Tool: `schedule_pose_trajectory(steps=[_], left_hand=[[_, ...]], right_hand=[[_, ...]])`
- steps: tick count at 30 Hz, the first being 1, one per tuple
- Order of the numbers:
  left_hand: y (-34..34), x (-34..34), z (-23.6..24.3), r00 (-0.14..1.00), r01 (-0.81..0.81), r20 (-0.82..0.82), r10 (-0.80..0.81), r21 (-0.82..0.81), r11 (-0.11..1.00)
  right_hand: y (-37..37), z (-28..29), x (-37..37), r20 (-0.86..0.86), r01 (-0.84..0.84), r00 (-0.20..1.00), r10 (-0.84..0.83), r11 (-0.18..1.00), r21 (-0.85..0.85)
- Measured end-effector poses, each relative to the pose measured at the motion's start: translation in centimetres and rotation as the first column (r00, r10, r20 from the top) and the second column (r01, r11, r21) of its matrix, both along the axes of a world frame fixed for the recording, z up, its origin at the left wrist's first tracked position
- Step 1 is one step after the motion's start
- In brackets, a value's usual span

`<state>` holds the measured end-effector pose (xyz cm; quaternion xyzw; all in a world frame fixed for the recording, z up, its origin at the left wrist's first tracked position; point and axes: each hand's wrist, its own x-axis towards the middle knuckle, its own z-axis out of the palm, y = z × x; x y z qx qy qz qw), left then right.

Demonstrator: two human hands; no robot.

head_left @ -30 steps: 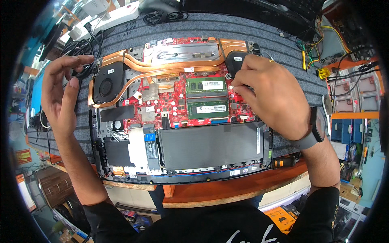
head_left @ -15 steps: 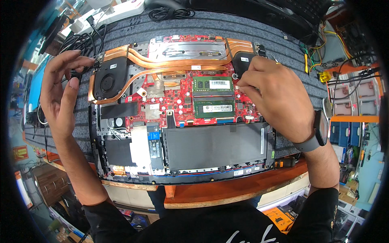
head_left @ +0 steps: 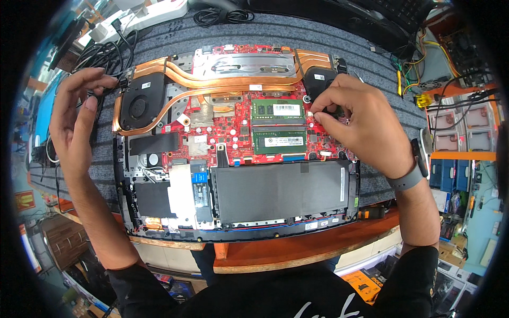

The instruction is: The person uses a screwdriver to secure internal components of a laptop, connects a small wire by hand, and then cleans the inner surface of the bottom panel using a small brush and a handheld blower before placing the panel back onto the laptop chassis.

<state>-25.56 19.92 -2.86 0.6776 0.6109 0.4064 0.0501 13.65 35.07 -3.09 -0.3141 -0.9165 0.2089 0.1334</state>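
An opened laptop [head_left: 260,127] lies in front of me, its red circuit board showing. My left hand [head_left: 77,116] is beside the left cooling fan [head_left: 140,106], fingers curved and apart, holding nothing. My right hand [head_left: 366,124] reaches over the right side of the board. Its thumb and index finger are drawn together at a small white connector [head_left: 310,113], just right of the upper green memory module [head_left: 277,110]; what sits between the tips is too small to make out. The hand partly covers the right cooling fan [head_left: 319,78]. Copper heat pipes [head_left: 233,83] join both fans.
A wide black battery [head_left: 275,193] fills the laptop's near part. The laptop rests on a ribbed grey mat [head_left: 175,38] over a wooden bench [head_left: 302,249]. Black cables [head_left: 106,53] lie at the far left, a power strip [head_left: 143,21] behind them. A screwdriver handle [head_left: 371,213] is at right.
My right thumb and index finger show more clearly at the connector as the hand tilts and shifts slightly. My left hand has drifted a little to the left, still apart from the fan.
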Motion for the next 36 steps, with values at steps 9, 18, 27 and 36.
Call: schedule_pose_trajectory(steps=[9, 18, 27, 36], left_hand=[[0.2, -0.9, -0.1, 0.982, -0.188, -0.015, 0.188, -0.188, 0.964], [-1.1, -2.7, 0.1, 0.952, -0.241, -0.003, 0.306, -0.625, 0.742], [-1.0, -1.5, -0.3, 0.956, -0.18, 0.039, 0.29, -0.705, 0.686], [-1.2, -1.6, -0.5, 0.957, -0.175, 0.048, 0.285, -0.688, 0.704]], right_hand=[[-0.6, -0.1, -0.1, -0.014, 0.029, 0.999, -0.029, 0.999, 0.036], [-0.3, 0.0, -0.2, -0.027, 0.034, 0.999, -0.035, 0.999, -0.041], [-0.6, -0.6, 0.0, -0.084, 0.05, 0.995, -0.054, 0.997, -0.055], [-0.8, -0.6, -0.1, -0.08, 0.055, 0.995, -0.059, 0.997, -0.057]])
